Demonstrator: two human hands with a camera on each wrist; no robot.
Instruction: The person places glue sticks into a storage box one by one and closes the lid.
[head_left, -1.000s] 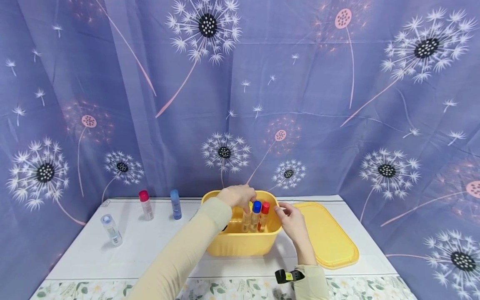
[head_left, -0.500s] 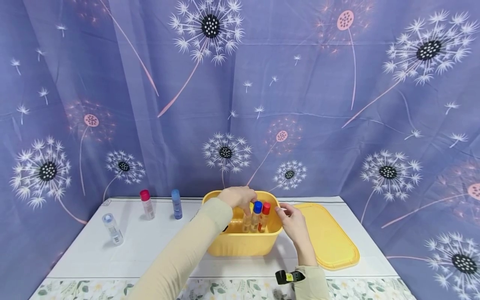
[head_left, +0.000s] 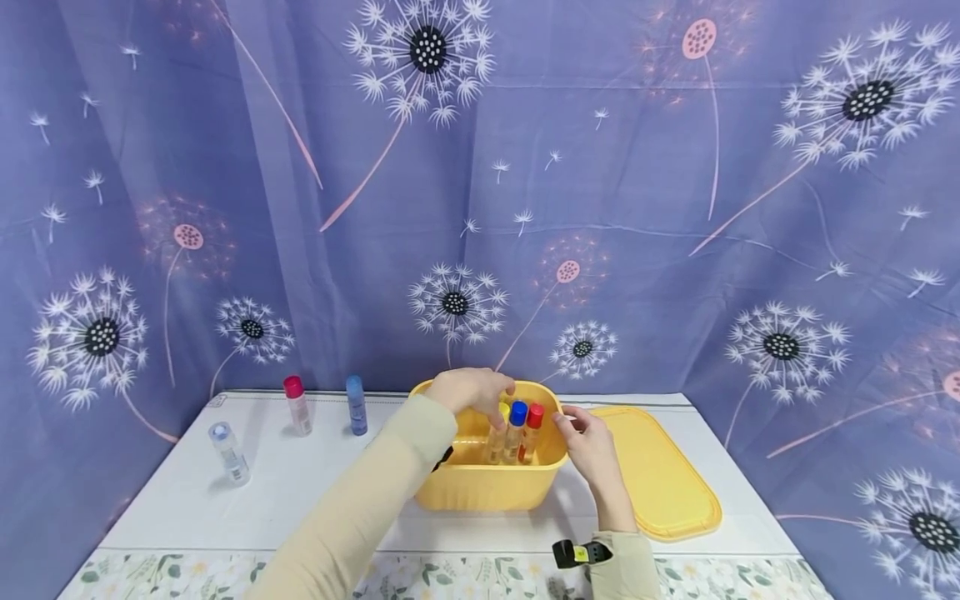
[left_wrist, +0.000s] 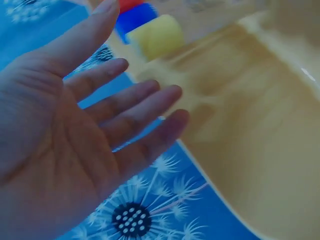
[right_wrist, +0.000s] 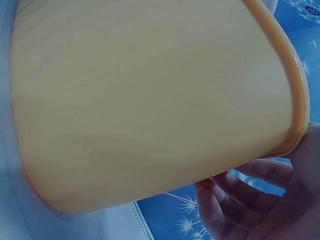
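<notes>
Inside the tub (head_left: 487, 492) stand three bottles (head_left: 515, 432), left hand (head_left: 468, 390) spread nearby, right hand (head_left: 590, 446) gripping it, three others (head_left: 297, 408) still on the worktop (head_left: 315, 483).

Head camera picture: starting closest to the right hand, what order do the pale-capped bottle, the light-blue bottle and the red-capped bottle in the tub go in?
From the right hand:
1. Red-capped bottle, standing in the tub.
2. Light-blue bottle, on the table left of the tub.
3. Pale-capped bottle, farther left.
</notes>
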